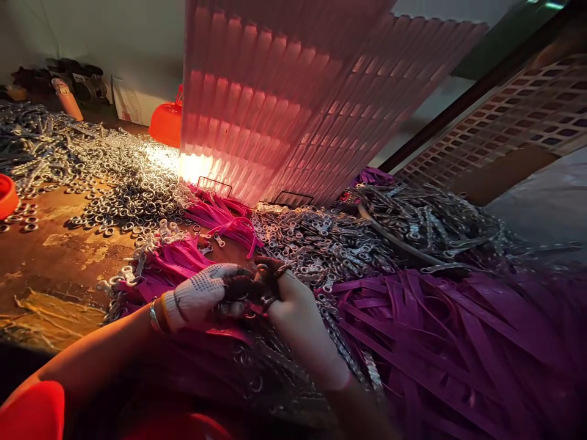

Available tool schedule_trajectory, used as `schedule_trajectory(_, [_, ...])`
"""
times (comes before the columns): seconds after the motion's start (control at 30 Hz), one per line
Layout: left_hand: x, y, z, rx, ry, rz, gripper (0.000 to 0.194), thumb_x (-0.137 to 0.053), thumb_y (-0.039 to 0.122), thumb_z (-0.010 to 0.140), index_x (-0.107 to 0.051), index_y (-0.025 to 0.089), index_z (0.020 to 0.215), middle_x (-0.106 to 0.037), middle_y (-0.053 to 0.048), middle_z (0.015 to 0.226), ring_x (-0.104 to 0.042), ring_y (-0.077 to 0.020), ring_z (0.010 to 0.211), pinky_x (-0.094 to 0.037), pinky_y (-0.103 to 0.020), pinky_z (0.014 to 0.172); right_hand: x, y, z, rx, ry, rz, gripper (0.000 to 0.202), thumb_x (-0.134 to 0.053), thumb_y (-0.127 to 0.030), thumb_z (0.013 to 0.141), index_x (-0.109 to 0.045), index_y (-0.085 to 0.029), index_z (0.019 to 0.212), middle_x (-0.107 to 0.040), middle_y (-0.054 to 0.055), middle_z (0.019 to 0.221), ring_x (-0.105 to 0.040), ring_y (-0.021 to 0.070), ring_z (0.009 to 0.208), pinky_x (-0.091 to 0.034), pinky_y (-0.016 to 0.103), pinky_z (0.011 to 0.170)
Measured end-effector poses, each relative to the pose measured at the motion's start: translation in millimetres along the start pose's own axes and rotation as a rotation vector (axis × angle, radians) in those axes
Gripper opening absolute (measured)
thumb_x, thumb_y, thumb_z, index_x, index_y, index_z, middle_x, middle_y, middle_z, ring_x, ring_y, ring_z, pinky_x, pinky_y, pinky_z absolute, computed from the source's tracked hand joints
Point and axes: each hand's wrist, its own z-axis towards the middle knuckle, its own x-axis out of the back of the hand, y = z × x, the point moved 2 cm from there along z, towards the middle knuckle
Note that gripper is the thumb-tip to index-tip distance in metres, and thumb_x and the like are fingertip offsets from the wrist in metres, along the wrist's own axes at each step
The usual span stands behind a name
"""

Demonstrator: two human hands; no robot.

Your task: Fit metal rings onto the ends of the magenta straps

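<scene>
My left hand (pixel 204 292), in a white dotted glove with dark fingertips, is closed at the middle of the bench. Against it, my right hand (pixel 293 308), with dark coverings on the fingers, is closed too. Small shiny metal bits show between the fingers, but what they hold is too dark to make out. Magenta straps (pixel 177 260) with metal ends lie just beyond and under my left hand. Past my right hand spreads a heap of small metal links (pixel 316 238). Long purple straps (pixel 435 330) fill the right side.
Metal rings (pixel 132 198) lie heaped on the wooden bench (pixel 55 232) under a lit red lamp (pixel 166 124). A corrugated translucent panel (pixel 275 104) stands upright behind the links. More metal pieces (pixel 426 220) are piled at right. A red container (pixel 7 195) is at the left edge.
</scene>
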Motion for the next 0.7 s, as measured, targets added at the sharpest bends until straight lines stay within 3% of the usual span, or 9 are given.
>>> schedule_trajectory(0.07, [2.2,-5,0,0.053,-0.011,-0.016,0.025,-0.07,0.034,0.078,-0.065,0.013,0.091,-0.058,-0.002,0.067,-0.043,-0.0051,0.047,-0.028,-0.017,0.043,2,3,-1,-0.016,0.041,0.025,0.049,-0.053,-0.017,0.077,-0.061,-0.021,0.124,-0.07,0.008,0.113,-0.063,0.0226,0.105,-0.049,0.039,0.095])
schedule_trajectory(0.2, [3.8,-8,0,0.023,-0.008,0.1,0.016,-0.06,0.025,0.082,-0.062,0.015,0.094,-0.053,0.001,0.059,-0.04,-0.0058,0.044,-0.028,-0.018,0.042,1,9,-7,-0.008,0.026,0.012,0.044,-0.053,-0.02,0.079,-0.061,-0.021,0.122,-0.069,0.009,0.119,-0.061,0.0237,0.112,-0.046,0.04,0.1])
schedule_trajectory(0.37, [-2.8,4,-4,-0.135,0.039,0.481,0.052,-0.054,0.018,0.083,-0.052,0.017,0.135,-0.055,0.002,0.062,-0.044,-0.0101,0.048,-0.034,-0.02,0.045,-2,10,-12,-0.012,-0.016,0.082,0.036,-0.053,-0.023,0.079,-0.063,-0.022,0.114,-0.07,0.007,0.11,-0.063,0.022,0.103,-0.05,0.034,0.09])
schedule_trajectory(0.47, [-8.6,16,-6,-0.285,0.005,0.725,0.064,-0.052,0.011,0.081,-0.046,0.015,0.145,-0.06,-0.001,0.07,-0.05,-0.0133,0.059,-0.04,-0.023,0.055,1,10,-11,-0.1,0.018,0.189,0.031,-0.057,-0.029,0.078,-0.064,-0.02,0.107,-0.07,0.005,0.098,-0.062,0.0208,0.091,-0.051,0.032,0.079])
schedule_trajectory(0.6, [-17.1,31,-9,-0.415,-0.014,0.952,0.064,-0.059,0.004,0.073,-0.059,0.019,0.136,-0.062,-0.003,0.074,-0.049,-0.0143,0.061,-0.038,-0.024,0.06,6,11,-8,-0.368,-0.003,0.395,0.022,-0.06,-0.035,0.074,-0.061,-0.02,0.089,-0.054,-0.004,0.065,-0.045,0.0114,0.057,-0.036,0.023,0.05])
schedule_trajectory(0.7, [-18.9,41,-8,-0.381,-0.05,0.772,0.045,-0.066,0.012,0.076,-0.068,0.018,0.12,-0.058,-0.001,0.069,-0.045,-0.0113,0.057,-0.036,-0.023,0.056,8,11,-7,-0.465,0.005,0.559,0.026,-0.065,-0.036,0.067,-0.057,-0.02,0.086,-0.044,-0.008,0.059,-0.035,0.0081,0.051,-0.028,0.021,0.045])
